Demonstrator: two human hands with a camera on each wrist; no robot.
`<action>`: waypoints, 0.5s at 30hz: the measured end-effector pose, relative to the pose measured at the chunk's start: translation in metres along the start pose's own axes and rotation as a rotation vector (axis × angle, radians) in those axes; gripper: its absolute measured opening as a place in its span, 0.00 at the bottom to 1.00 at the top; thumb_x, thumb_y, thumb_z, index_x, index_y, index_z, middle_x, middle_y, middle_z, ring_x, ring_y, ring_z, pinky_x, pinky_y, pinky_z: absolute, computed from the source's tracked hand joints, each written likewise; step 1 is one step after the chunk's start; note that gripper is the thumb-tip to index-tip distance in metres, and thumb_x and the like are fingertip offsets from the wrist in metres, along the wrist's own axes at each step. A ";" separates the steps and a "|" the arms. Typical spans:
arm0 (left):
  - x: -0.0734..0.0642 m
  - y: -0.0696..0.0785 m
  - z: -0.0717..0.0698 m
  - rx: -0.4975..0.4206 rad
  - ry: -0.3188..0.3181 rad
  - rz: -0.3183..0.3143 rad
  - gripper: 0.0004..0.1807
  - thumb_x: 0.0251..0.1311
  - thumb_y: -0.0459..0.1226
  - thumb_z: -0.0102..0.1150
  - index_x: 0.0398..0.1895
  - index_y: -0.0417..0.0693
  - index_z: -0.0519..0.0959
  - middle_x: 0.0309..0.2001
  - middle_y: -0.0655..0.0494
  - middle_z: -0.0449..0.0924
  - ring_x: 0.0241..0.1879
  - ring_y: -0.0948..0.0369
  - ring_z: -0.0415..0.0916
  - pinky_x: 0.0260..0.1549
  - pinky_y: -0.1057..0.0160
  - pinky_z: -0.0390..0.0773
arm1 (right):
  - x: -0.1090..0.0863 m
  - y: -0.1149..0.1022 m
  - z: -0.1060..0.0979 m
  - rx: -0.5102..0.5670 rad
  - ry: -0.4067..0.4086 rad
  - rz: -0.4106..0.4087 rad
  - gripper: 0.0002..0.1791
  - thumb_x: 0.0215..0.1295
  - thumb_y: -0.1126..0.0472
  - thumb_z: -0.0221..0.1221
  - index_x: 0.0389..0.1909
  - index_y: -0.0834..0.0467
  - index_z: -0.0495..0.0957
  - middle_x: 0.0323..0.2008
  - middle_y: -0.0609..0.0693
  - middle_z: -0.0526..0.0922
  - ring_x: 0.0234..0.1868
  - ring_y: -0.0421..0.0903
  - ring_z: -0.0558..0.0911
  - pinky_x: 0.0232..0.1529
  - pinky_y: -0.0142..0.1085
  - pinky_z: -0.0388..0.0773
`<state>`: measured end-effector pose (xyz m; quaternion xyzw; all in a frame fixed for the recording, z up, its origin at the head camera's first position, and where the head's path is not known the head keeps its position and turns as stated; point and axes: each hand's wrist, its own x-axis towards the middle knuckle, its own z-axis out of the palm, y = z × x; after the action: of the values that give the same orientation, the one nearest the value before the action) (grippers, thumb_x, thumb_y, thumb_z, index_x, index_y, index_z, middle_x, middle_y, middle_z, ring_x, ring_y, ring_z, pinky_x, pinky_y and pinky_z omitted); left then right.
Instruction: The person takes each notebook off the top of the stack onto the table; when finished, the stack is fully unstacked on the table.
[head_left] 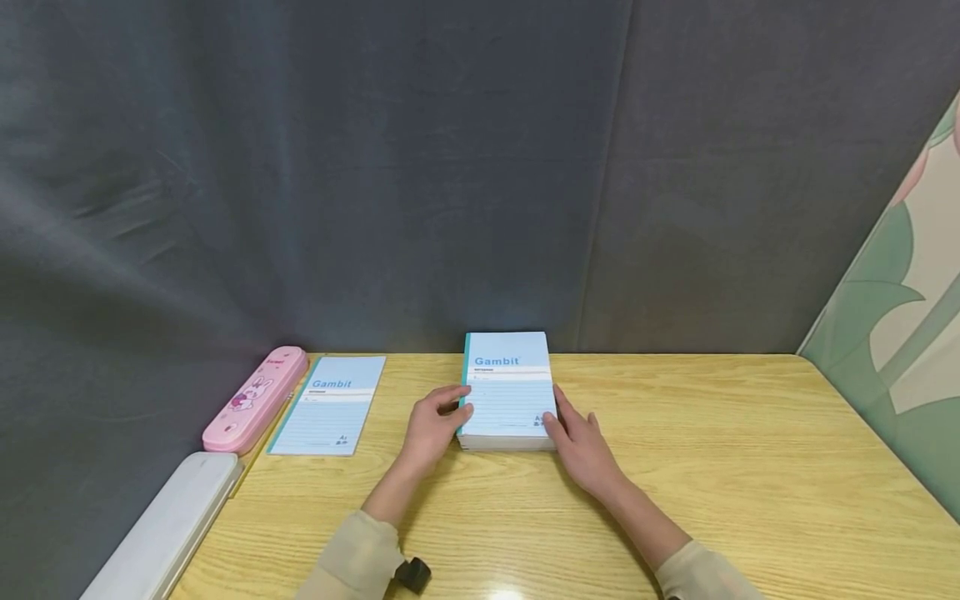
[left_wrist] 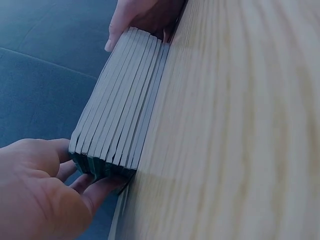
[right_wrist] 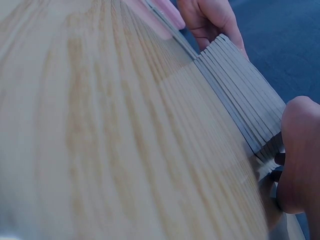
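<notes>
A stack of light-blue Gambit notebooks [head_left: 508,392] lies on the wooden table, its page edges [left_wrist: 117,97] facing the near side. At the teal spine side is my left hand [head_left: 433,425], thumb at the top cover's edge and fingers bent against the spines, as the left wrist view shows. My right hand [head_left: 588,454] grips the opposite side, its thumb on the cover's lower right corner and its fingers along the side. The notebooks sit fairly evenly one on another. Parts of both hands' fingers are hidden behind the stack.
One more Gambit notebook [head_left: 327,406] lies flat to the left. Beside it are a pink pencil case [head_left: 257,400] with a rabbit picture and a white case [head_left: 168,525] along the table's left edge. A dark cloth [head_left: 450,167] hangs behind the table.
</notes>
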<state>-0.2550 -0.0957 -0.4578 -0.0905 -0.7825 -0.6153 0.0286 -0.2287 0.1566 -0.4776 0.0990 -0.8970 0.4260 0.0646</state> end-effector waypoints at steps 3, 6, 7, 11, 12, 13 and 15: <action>-0.001 -0.001 0.000 -0.029 0.006 -0.018 0.19 0.71 0.34 0.60 0.63 0.40 0.79 0.67 0.41 0.70 0.62 0.43 0.70 0.54 0.53 0.79 | 0.000 0.001 0.000 -0.001 0.004 -0.003 0.37 0.83 0.44 0.40 0.80 0.63 0.49 0.75 0.59 0.60 0.73 0.60 0.62 0.73 0.64 0.34; -0.001 -0.001 0.000 -0.051 0.011 -0.038 0.19 0.72 0.34 0.60 0.64 0.42 0.79 0.68 0.43 0.71 0.61 0.44 0.71 0.53 0.54 0.80 | 0.000 0.001 0.000 -0.005 0.006 0.002 0.37 0.83 0.43 0.40 0.80 0.62 0.49 0.75 0.58 0.60 0.73 0.60 0.63 0.73 0.64 0.34; 0.000 -0.001 0.000 -0.055 0.013 -0.048 0.19 0.71 0.35 0.60 0.64 0.43 0.79 0.68 0.43 0.71 0.61 0.44 0.71 0.53 0.54 0.80 | -0.001 0.001 0.000 -0.006 0.006 0.005 0.37 0.83 0.42 0.39 0.80 0.62 0.50 0.75 0.58 0.60 0.73 0.60 0.63 0.74 0.63 0.34; 0.000 -0.003 -0.002 -0.072 0.023 -0.070 0.19 0.72 0.34 0.60 0.64 0.43 0.79 0.69 0.43 0.70 0.63 0.43 0.70 0.55 0.52 0.79 | -0.002 0.001 0.000 -0.004 0.004 0.004 0.36 0.83 0.43 0.37 0.80 0.62 0.50 0.76 0.59 0.59 0.74 0.60 0.62 0.74 0.62 0.34; 0.001 -0.004 -0.003 -0.077 0.026 -0.075 0.19 0.72 0.34 0.59 0.64 0.44 0.79 0.69 0.43 0.69 0.63 0.42 0.70 0.56 0.51 0.78 | -0.002 0.000 -0.001 -0.003 0.004 -0.001 0.35 0.84 0.44 0.37 0.80 0.62 0.50 0.76 0.59 0.59 0.74 0.60 0.62 0.74 0.62 0.34; 0.001 -0.004 -0.003 -0.080 0.029 -0.080 0.20 0.72 0.34 0.59 0.65 0.44 0.79 0.70 0.43 0.69 0.63 0.42 0.70 0.57 0.51 0.78 | -0.002 0.000 -0.001 -0.001 0.005 -0.003 0.35 0.84 0.45 0.38 0.80 0.62 0.50 0.76 0.59 0.59 0.74 0.60 0.62 0.74 0.62 0.34; 0.001 -0.004 -0.004 -0.085 0.031 -0.083 0.20 0.72 0.35 0.59 0.65 0.44 0.79 0.70 0.43 0.68 0.63 0.42 0.70 0.57 0.50 0.78 | -0.002 -0.001 -0.002 -0.003 0.003 -0.007 0.35 0.84 0.46 0.38 0.80 0.62 0.49 0.76 0.60 0.59 0.74 0.61 0.62 0.74 0.62 0.34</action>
<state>-0.2567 -0.1005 -0.4610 -0.0497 -0.7584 -0.6498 0.0111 -0.2262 0.1573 -0.4762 0.1013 -0.8973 0.4243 0.0677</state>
